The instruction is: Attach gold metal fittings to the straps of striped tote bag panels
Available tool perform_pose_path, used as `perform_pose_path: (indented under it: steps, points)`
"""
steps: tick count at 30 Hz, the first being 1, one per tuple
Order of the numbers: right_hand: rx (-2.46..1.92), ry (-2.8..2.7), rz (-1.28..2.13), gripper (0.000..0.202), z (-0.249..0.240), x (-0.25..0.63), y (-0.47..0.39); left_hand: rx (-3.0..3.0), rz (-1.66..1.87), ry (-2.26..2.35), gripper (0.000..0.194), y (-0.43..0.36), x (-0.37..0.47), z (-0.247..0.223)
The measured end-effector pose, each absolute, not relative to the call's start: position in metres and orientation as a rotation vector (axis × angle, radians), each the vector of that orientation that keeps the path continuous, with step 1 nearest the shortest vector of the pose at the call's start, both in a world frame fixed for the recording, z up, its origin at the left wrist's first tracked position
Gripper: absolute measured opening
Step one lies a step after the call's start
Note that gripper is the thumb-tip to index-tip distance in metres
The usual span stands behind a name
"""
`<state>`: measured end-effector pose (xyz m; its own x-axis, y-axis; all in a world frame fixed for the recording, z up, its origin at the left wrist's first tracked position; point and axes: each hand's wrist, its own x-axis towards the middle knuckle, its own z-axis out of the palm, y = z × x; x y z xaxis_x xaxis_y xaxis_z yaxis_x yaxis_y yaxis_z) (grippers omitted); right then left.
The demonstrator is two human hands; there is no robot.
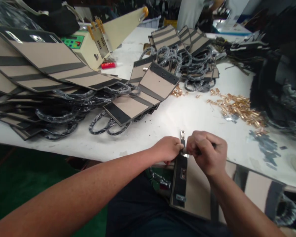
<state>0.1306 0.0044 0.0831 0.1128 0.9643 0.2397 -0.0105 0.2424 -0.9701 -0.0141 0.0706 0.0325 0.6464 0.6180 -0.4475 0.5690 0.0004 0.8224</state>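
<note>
We pinch the panel point(198, 192) edge with our left hand point(168, 149); long axis runs rightward, under our curled right hand point(208, 149), grip contents unclear.

White tabletop point(187, 113) leaves passage between panel pile point(56, 56) and what seems a dark heap point(281, 72); 1 handled panel point(197, 184) blocks nearside.

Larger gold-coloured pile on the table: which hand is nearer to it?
The right hand: it is below and left of the larger gold-coloured pile in view; the left hand is farther left.
</note>
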Motion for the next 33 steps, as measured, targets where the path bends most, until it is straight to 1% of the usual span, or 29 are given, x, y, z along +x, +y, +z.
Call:
perform_pose_path:
  steps: [3,6,10,14,17,19,22,25,28,30,32,33]
  points:
    - [-0.981,-1.189,0.988,0.039,0.082,0.131,0.005,1.610,0.011,0.979,0.030,0.072,-0.014,0.030]
    - [-0.880,-1.149,0.924,0.039,0.084,0.130,0.006,1.585,0.027,0.980,0.027,0.072,-0.013,0.026]
    - [-1.021,-1.195,0.937,0.044,0.069,0.132,0.003,1.545,0.036,0.979,0.030,0.070,-0.013,0.024]
    - [-1.015,-1.220,0.867,0.041,0.069,0.152,-0.016,1.474,0.067,1.027,0.037,0.068,-0.015,0.026]
    - [-1.234,-1.317,0.741,0.045,0.081,0.173,-0.037,1.479,0.080,1.055,0.039,0.063,-0.019,0.033]
    - [-1.443,-1.426,0.620,0.045,0.084,0.186,-0.049,1.573,0.127,1.055,0.031,0.053,-0.022,0.042]
    - [-1.498,-1.617,0.426,0.027,0.076,0.203,-0.066,1.816,0.265,1.064,0.016,0.023,-0.026,0.058]
    - [-1.452,-1.815,0.411,0.029,0.070,0.214,-0.093,2.232,0.576,0.986,0.007,-0.017,-0.031,0.073]
    - [-1.451,-1.923,0.490,0.023,0.087,0.217,-0.128,2.577,0.880,0.814,0.002,-0.055,-0.040,0.089]
    - [-1.445,-2.001,0.535,0.021,0.110,0.218,-0.151,2.698,0.966,0.716,0.005,-0.075,-0.046,0.103]
    - [-1.427,-2.104,0.585,0.021,0.136,0.221,-0.169,2.768,0.987,0.599,0.014,-0.091,-0.051,0.119]
    - [-1.412,-2.143,0.610,0.024,0.148,0.222,-0.175,2.796,0.984,0.535,0.017,-0.097,-0.053,0.126]
